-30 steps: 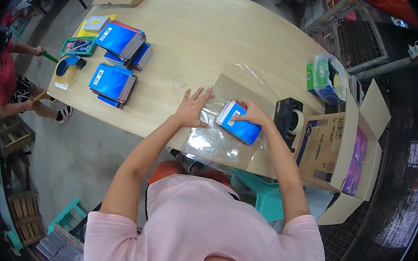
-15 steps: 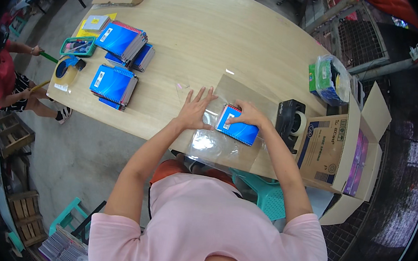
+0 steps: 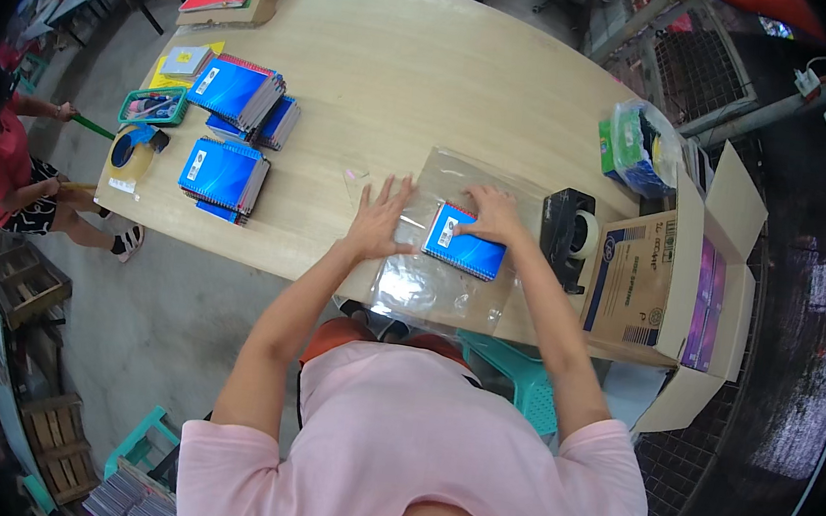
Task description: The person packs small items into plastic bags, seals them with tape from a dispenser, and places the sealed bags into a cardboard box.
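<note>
A blue spiral notebook (image 3: 473,256), perhaps a small stack, lies on a sheet of clear plastic (image 3: 417,291) near the table's front edge. My right hand (image 3: 494,216) grips it from the far side, thumb on the cover near its white label and fingers at the far edge. To the left, my left hand (image 3: 376,227) rests open, its fingers spread, on the table and the plastic's left border. It holds nothing. A black tape dispenser (image 3: 559,240) with a clear roll stands just right of the plastic.
Piles of blue spiral notebooks (image 3: 212,174) stand at the table's left, near a green tray (image 3: 152,106) and a tape roll (image 3: 131,153). An open carton (image 3: 634,284) and a clear plastic tub (image 3: 639,149) are at the right. Another person (image 3: 20,156) stands beyond the left edge.
My right thumb has moved a little up the notebook's cover, and its fingers have spread slightly. My left hand stays nearly in place. The whole view has shifted slightly.
</note>
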{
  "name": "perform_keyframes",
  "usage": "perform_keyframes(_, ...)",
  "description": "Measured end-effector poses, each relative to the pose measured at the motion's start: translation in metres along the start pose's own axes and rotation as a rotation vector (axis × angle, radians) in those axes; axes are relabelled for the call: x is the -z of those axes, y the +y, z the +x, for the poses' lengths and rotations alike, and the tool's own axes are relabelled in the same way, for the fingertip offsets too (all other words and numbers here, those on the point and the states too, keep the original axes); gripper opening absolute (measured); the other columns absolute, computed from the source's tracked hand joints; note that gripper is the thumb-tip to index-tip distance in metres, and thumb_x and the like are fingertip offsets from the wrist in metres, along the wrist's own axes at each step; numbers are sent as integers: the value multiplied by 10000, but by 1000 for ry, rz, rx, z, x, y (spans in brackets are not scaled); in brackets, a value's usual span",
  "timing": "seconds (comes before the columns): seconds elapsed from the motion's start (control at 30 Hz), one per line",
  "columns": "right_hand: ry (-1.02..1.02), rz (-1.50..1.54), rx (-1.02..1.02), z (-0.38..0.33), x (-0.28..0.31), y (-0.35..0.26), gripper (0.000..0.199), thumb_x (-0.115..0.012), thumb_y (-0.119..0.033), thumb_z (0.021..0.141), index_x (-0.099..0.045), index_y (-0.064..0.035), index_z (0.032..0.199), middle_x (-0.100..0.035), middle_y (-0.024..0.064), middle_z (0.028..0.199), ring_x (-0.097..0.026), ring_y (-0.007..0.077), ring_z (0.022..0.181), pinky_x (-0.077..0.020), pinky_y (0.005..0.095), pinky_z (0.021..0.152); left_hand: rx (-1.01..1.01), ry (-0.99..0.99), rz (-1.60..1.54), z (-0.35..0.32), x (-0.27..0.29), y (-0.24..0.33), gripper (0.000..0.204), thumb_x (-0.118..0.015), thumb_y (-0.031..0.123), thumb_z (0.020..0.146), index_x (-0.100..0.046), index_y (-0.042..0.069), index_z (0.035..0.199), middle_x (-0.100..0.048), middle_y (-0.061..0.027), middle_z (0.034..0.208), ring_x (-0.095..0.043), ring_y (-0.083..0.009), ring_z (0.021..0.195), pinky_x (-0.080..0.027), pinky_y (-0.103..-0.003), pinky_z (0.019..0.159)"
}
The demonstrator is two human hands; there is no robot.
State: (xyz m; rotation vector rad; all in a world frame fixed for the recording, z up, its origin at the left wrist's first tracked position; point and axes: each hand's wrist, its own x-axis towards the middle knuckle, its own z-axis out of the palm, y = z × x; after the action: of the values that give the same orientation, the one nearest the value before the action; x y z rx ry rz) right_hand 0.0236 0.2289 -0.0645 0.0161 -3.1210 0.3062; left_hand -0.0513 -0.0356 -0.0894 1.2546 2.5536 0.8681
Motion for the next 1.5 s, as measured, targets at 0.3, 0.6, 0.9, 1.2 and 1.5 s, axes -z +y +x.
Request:
perform_keyframes(0.3, 207, 720, -209, -135, 46, -57, 223, -796, -215, 757, -714, -28, 845, -637, 73, 781, -633, 271, 708, -513, 383, 669, -333, -278, 88, -79, -29, 50, 182, -737, 205, 760, -682, 158, 926, -626, -20, 1025, -592, -239, 1005, -482, -420, 844)
perform_keyframes(0.6, 256, 370, -258, -177, 13, -124, 319, -805, -262, 720, -704, -91, 969, -593, 74, 1008, -570, 288, 995, -450, 434, 873, -203, -398, 33, -49, -31, 59, 137, -589, 174, 907, -586, 78, 1004, -648, -103, 1003, -650, -338, 901, -523, -444, 747)
perform_keyframes(0.9, 333, 221, -329, -185, 12, -92, 84, -732, -219, 771, -698, -156, 815, -609, 32, 877, -586, 256, 929, -418, 429, 781, -410, -144, 118, -49, 6, 84, 343, -693, 276, 845, -570, 119, 1125, -684, -111, 914, -653, -329, 880, -506, -442, 753)
perform_keyframes(1.2, 151, 550, -356, -140, 55, -7, 126, -759, -149, 767, -754, -64, 860, -708, 83, 741, -687, 240, 690, -523, 354, 650, -77, 296, -33, 6, 67, 77, 268, -713, 126, 797, -683, 103, 1062, -655, -107, 1023, -594, -330, 986, -476, -439, 835)
perform_keyframes(1.5, -382, 874, -415, -80, 44, 61, 110, -795, -45, 763, -730, 26, 817, -696, 72, 696, -639, 120, 576, -512, 266, 540, -275, 9, 116, -51, -23, 140, 752, -750, 363, 803, -430, 226, 1471, -457, -161, 1383, -448, -339, 1269, -310, -569, 1091)
